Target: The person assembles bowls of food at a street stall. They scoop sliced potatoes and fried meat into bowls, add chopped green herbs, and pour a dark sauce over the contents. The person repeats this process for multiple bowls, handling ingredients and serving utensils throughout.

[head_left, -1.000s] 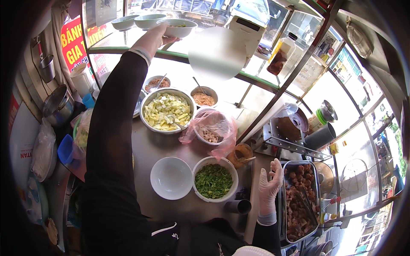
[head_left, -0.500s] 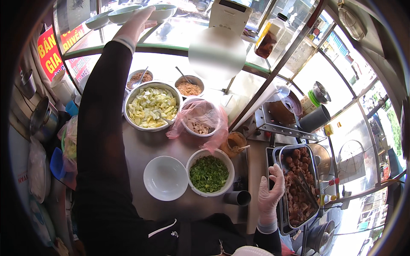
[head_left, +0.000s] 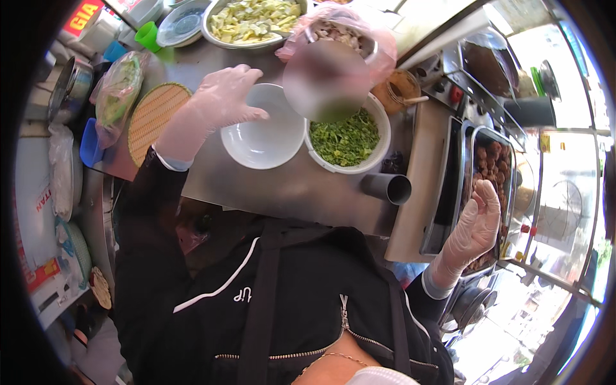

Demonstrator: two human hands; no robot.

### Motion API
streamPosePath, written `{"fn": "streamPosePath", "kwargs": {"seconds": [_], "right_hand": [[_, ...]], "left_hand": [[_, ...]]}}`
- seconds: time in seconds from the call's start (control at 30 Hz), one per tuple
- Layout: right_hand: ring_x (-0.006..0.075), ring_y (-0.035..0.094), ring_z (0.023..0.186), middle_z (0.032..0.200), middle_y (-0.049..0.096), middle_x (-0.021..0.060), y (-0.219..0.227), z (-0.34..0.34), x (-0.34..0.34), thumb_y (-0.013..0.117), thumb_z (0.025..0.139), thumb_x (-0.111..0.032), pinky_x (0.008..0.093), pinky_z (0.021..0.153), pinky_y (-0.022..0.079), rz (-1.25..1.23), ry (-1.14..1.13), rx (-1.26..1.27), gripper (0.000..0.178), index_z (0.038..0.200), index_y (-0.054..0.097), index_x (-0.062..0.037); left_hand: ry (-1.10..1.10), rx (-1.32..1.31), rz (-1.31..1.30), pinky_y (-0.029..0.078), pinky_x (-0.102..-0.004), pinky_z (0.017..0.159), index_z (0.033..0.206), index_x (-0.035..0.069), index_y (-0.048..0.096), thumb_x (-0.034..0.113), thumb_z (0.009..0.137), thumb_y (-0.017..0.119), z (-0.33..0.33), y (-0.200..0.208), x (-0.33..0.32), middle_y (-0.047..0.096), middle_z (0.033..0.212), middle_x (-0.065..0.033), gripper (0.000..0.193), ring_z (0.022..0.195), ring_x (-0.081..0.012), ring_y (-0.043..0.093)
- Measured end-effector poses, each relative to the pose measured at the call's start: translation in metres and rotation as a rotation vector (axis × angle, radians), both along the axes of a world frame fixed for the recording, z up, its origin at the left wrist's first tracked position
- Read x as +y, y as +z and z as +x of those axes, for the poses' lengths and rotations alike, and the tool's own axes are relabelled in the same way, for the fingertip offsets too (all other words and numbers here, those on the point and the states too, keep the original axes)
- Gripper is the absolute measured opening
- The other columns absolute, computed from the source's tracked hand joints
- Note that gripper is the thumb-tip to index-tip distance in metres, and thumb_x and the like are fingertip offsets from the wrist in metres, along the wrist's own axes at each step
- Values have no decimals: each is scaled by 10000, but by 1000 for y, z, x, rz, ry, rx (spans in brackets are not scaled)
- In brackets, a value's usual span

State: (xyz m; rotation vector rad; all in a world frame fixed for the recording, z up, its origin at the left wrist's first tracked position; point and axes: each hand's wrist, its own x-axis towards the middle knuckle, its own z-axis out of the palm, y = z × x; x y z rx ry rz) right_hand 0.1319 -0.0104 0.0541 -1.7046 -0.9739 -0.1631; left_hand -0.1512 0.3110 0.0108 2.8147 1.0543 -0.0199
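A white bowl [head_left: 260, 144] sits on the steel counter in front of me. My left hand [head_left: 215, 106], in a clear glove, hovers at its left rim, thumb and fingers apart and nothing in them. Beside the bowl, a white basket [head_left: 375, 163] holds chopped green herbs [head_left: 346, 140]. Over at the right, my gloved right hand [head_left: 471, 224] is raised by a metal tray [head_left: 473, 138] of browned meat [head_left: 493, 160]. Its fingers are slightly bent, and I see nothing held. Part of the tray is hidden behind this hand.
At the back stand a metal bowl of pale cut vegetables [head_left: 253, 22] and a pink-bagged bowl of sliced meat [head_left: 337, 35]. A woven round mat [head_left: 154, 119] lies left. A dark cup [head_left: 388, 188] and an orange-brown sauce jar [head_left: 394, 90] flank the herbs.
My left hand has come back from the pale dishes on the far shelf to the white bowl. The view has tilted down toward my body. My right hand stays by the meat tray.
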Motion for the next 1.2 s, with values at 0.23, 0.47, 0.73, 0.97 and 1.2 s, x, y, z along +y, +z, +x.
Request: {"fn": "streamPosePath", "kwargs": {"seconds": [0.23,0.47,0.73,0.97,1.2], "right_hand": [[257,655,975,1055,674,155,27,35,-39,656,842,6,323,883,504,-27,-52,-307,260,1101,661,34],[214,671,887,940,703,118,44,99,-89,645,889,-3,305,828,513,-270,-155,-274,148,1022,708,18],[310,651,821,856,675,130,49,69,26,668,860,-81,382,749,505,-417,371,-343,111,953,706,-36],[342,667,762,755,664,147,1,0,192,651,853,-154,446,702,517,-393,801,-446,89,868,685,-74],[327,682,832,851,701,147,-69,-70,384,636,866,-201,433,744,535,-639,654,-757,153,914,721,-83]], "left_hand": [[5,-128,63,486,-476,841,1042,43,693,193,849,656,-29,-62,32,654,942,-197,248,948,-395,622],[199,-502,35,523,-417,815,1069,-35,674,158,924,625,-31,-12,-5,699,992,-212,246,903,-345,686],[678,-1639,-1188,547,-434,912,1246,-45,561,52,940,568,-89,-60,-33,654,1165,-167,320,1034,-314,658],[729,-1974,-1371,494,-506,1029,1407,-17,400,98,878,569,-98,-50,-95,541,1345,-200,568,1216,-338,570],[870,-2019,-981,461,-467,1069,1441,-20,356,148,859,578,-125,-52,-93,521,1367,-179,645,1264,-313,535]]}}
